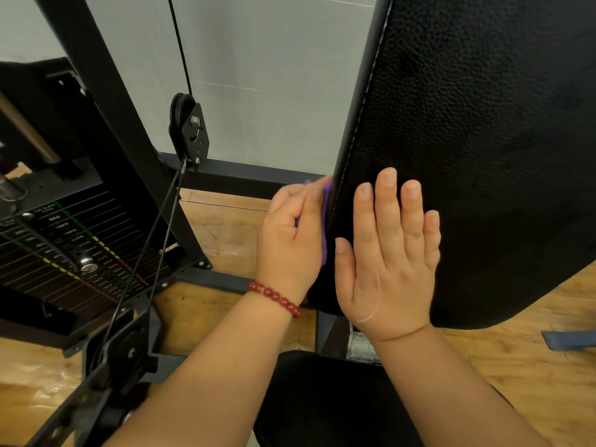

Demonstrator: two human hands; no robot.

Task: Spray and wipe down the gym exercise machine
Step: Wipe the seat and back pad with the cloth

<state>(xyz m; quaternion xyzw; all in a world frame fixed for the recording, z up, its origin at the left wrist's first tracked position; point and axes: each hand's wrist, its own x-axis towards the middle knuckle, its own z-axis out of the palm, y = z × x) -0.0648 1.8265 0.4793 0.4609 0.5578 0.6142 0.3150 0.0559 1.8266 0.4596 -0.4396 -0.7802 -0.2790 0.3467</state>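
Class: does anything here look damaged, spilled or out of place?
One thing: a pale grey rough patch on the black metal post below the black textured back pad looks like chipped paint or residue.

Weight stack (64, 240) plates carry white KG labels, numbers blurred.

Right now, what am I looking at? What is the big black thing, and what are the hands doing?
This picture comes from a camera worn on a person's head, looking down at their hands. The big black cushion is the back pad of a gym machine. To its left are the weight stack and a pulley. The left hand holds a purple cloth against the pad's edge. The right hand lies flat on the pad.
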